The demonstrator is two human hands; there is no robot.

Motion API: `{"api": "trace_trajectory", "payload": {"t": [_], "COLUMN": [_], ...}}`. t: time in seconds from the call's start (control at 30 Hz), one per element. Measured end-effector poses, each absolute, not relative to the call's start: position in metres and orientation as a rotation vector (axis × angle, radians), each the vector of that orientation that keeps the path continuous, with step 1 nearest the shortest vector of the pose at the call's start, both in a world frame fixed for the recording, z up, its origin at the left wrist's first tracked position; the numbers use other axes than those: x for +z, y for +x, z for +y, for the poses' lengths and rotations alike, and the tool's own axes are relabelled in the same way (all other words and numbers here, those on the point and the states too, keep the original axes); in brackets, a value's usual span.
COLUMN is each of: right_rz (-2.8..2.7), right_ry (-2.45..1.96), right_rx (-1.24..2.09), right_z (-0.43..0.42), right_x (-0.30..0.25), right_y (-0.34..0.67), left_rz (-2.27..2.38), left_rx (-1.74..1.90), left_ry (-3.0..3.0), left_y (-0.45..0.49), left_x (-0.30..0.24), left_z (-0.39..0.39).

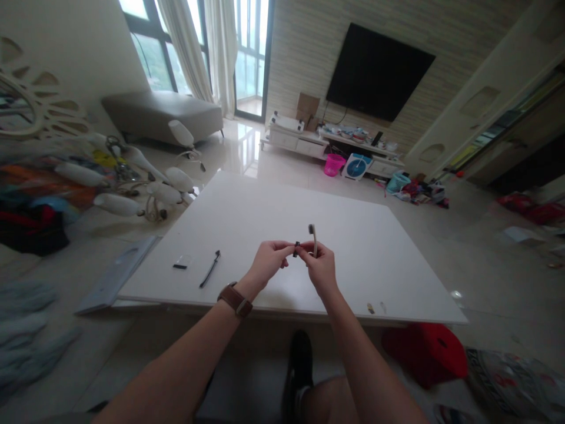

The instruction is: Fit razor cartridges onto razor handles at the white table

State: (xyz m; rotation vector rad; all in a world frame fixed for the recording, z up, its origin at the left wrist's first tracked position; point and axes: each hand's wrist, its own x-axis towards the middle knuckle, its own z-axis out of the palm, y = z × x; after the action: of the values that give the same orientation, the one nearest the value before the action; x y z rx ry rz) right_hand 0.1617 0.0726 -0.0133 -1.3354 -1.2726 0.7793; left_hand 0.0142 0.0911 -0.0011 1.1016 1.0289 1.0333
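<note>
Over the front part of a white table [282,206], my two hands meet at their fingertips. My left hand [271,262], with a brown-strapped watch at its wrist, pinches a small black piece [296,249] between thumb and finger. The fingers of my right hand [321,268] close on the same piece from the other side. Also held in the right hand is a small brush [312,232] like a toothbrush, its dark bristles up and its pale handle running down into the fingers. What the black piece is exactly is too small to tell.
Left on the table lie a slim black tool [210,269] with an angled head and a clear packet [182,261] with a black strip. Tiny yellow-and-black bits [370,308] lie near the front right edge. A red stool [426,353] stands below; a lamp [154,191] stands left.
</note>
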Motion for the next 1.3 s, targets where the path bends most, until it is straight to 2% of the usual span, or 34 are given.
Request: {"api": "trace_trajectory", "payload": {"t": [0.33,0.47,0.6,1.3], "right_rz": [-1.426,-1.617,-1.555,-1.578], "right_ry": [-1.451,-1.597,-1.697,-1.631], "right_rx": [0.675,0.498,0.324,0.331], "right_z": [0.066,0.063,0.062,0.061], "right_x": [-0.009,-0.007,-0.004,0.000], "right_y": [0.161,0.160,0.161,0.163], "left_rz": [1.130,1.174,1.220,1.124], "left_rx": [1.200,1.256,1.259,1.239], "left_ry": [0.936,0.924,0.954,0.949], "left_y": [0.011,0.010,0.011,0.013], "left_x": [-0.002,0.001,0.003,0.003], "left_z": [0.098,0.098,0.097,0.095]}}
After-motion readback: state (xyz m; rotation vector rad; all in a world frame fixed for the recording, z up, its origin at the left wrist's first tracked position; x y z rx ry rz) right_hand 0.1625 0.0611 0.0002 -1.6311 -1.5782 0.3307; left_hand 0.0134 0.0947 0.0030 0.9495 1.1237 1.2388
